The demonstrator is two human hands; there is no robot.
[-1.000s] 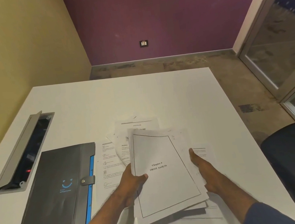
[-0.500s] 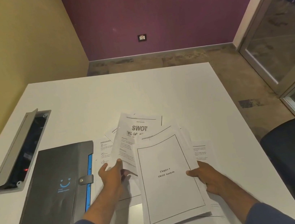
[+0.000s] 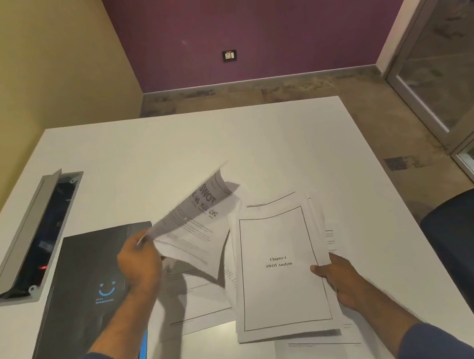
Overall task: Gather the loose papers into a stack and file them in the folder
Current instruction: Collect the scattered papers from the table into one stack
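The left hand (image 3: pixel 139 263) is pinching a floppy SWOT sheet (image 3: pixel 193 225) by its corner, curling midair; the right hand (image 3: pixel 339 279) is gripping the thin stack (image 3: pixel 279 270) by its edge. The closed folder (image 3: pixel 87 291) is lying beneath the left hand on the bench (image 3: pixel 255 146).

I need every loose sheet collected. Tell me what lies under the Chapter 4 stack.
Under the Chapter 4 stack, held by the right hand, one printed sheet pokes out below on the table. Anything beneath its middle is hidden.
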